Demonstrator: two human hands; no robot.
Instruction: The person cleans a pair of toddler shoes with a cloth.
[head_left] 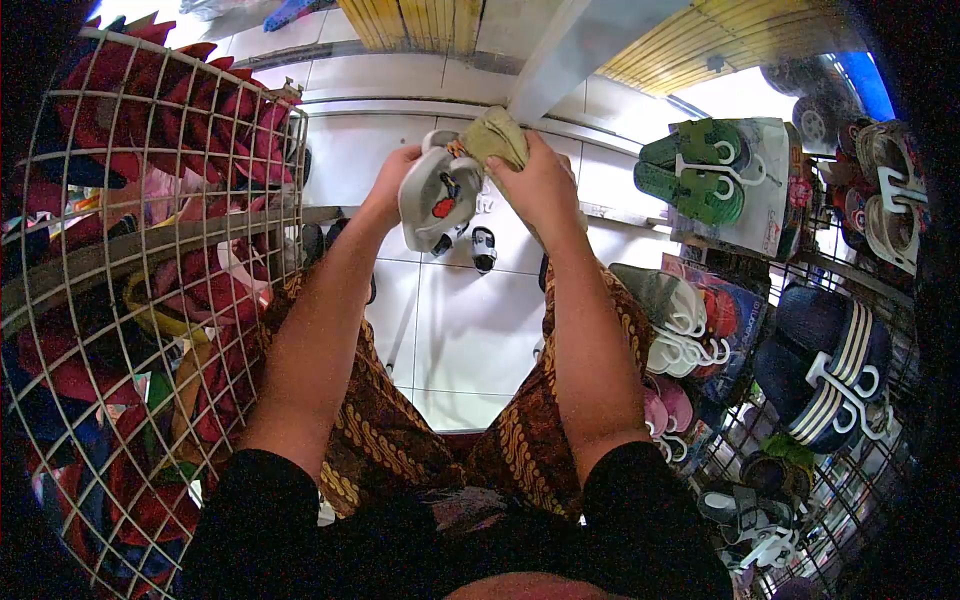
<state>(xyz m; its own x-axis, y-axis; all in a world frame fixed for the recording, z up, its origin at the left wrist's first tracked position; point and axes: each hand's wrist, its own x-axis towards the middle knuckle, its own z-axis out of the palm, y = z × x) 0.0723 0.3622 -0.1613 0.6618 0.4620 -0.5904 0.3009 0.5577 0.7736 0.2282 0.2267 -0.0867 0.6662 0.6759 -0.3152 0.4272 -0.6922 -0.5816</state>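
Since the pale grey clogs (430, 205) are held in mid-air over the white tile floor (460, 330), near its far edge, a good wipe probably calls for a firm left grip, light strokes that follow the curved rim, and a clean fold of cloth for each part. From the left, the left hand (393, 178) is curled around the clogs' outer side; its fingertips are mostly hidden. At the clogs' upper right edge sits the folded olive-yellow cloth (497, 138), pinched by the right hand (535, 185), thumb on the near face, other fingers largely out of sight.
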